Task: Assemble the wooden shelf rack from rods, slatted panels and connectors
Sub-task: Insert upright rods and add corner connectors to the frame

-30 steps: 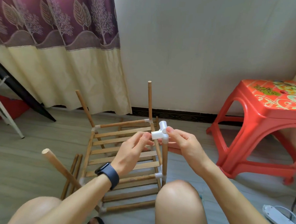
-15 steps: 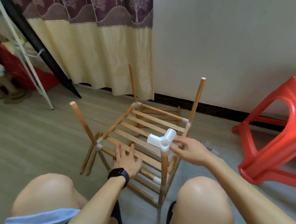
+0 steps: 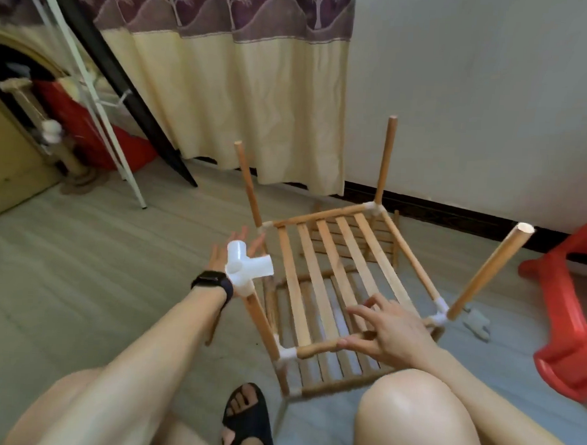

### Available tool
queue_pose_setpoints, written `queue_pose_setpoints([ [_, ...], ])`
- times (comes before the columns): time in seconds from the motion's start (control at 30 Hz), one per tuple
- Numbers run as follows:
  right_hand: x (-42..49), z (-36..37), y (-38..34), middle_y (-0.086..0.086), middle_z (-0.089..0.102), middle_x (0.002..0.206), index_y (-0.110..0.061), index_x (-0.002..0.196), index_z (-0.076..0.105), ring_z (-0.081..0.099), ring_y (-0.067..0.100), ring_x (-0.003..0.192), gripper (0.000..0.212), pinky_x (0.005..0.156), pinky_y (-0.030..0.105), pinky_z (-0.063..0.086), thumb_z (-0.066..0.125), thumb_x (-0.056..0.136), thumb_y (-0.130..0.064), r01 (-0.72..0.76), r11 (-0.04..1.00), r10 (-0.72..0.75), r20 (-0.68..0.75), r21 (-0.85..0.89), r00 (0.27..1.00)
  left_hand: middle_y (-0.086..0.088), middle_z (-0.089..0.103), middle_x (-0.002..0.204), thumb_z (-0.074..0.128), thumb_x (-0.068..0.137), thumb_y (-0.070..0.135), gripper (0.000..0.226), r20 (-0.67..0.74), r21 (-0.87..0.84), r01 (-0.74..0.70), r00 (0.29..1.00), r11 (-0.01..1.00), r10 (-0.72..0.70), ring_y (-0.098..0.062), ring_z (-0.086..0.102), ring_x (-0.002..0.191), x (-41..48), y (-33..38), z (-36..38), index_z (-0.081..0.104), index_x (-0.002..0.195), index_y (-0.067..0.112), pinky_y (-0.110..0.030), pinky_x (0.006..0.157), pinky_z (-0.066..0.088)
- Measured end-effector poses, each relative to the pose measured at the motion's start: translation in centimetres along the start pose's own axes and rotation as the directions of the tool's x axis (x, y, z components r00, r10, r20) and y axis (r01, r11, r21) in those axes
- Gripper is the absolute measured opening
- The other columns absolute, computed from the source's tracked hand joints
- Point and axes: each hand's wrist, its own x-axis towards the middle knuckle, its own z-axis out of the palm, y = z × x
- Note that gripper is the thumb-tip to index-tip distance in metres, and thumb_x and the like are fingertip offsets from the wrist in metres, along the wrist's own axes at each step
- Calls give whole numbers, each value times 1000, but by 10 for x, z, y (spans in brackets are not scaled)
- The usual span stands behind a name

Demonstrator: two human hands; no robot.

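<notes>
Right hand (image 3: pixel 395 333): fingers spread loose over the front rail of the rack (image 3: pixel 321 257), gripping nothing. Left hand (image 3: pixel 229 253): flat, empty, behind a glossy white three-way connector (image 3: pixel 245 264) capping the near-left round wooden rod (image 3: pixel 260 319). The rack — pale flat slats — stands on grey plank floor (image 3: pixel 78 279). Beyond: cream-and-purple curtain (image 3: pixel 240 100).

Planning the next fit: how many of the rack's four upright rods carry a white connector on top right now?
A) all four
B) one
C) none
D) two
B: only the near-left rod is capped by a white three-way connector; the back-left rod, back-right rod and near-right rod end in bare wood.
</notes>
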Motion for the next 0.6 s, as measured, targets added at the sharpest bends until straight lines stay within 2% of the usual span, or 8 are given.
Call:
queue_pose_setpoints([
  [0.03,4,0,-6,-11,44,125,-50,146,35,38,5,99,86,75,23,37,31,73,-96,-4,1000,3,11,23,1000,5,15,164,56,97,48,71,-55,28,-10,998,1000,11,-25,8,154,-50,43,-48,21,157,35,-49,124,8],
  [0.07,7,0,-13,-11,45,123,-49,147,33,39,5,100,85,74,23,37,36,74,-93,-11,999,10,22,49,1000,-1,24,163,49,103,44,61,-155,-41,8,988,999,-14,-29,18,152,-71,62,-74,25,157,31,-44,124,15],
  [0.17,18,0,-27,-8,47,130,-43,149,35,46,9,110,85,86,26,46,47,77,-87,-36,986,29,46,160,999,-9,51,148,31,106,49,53,-98,-176,97,988,980,-116,-29,46,137,-92,87,-152,47,147,18,-36,114,33],
  [0.27,24,-4,-32,-5,43,143,-38,147,41,47,13,124,80,100,31,47,59,80,-77,-54,966,38,67,252,997,-4,67,123,33,106,51,51,-110,-244,18,993,970,-46,-23,59,120,-105,111,-202,61,131,17,-34,102,44],
  [0.33,22,-9,-29,-4,39,149,-38,146,43,40,16,133,76,108,36,42,59,81,-74,-49,976,42,36,211,998,-3,68,120,38,106,46,46,-127,-228,-52,992,972,23,-21,62,112,-114,144,-221,63,128,15,-27,86,46],
  [0.47,1,-11,-16,-2,19,165,-40,153,29,13,23,151,78,120,46,20,38,87,-80,-125,992,125,-38,-9,991,0,65,124,41,102,51,45,-89,170,-229,965,959,246,-23,60,114,-132,216,-208,61,130,23,-32,97,47],
  [0.53,-6,-4,-15,1,7,168,-37,157,21,1,26,154,75,124,48,7,30,93,-75,-191,980,188,-55,-48,981,1,66,120,41,99,55,45,-51,319,-275,951,907,306,-24,62,107,-131,241,-172,60,129,27,-37,92,52],
  [0.6,-8,3,-19,2,-1,169,-36,159,14,-6,27,155,69,124,49,1,23,98,-68,-236,970,233,-55,-65,971,-1,62,121,41,99,54,46,1,365,-288,951,886,308,-22,60,103,-128,253,-119,54,135,29,-39,84,53],
])
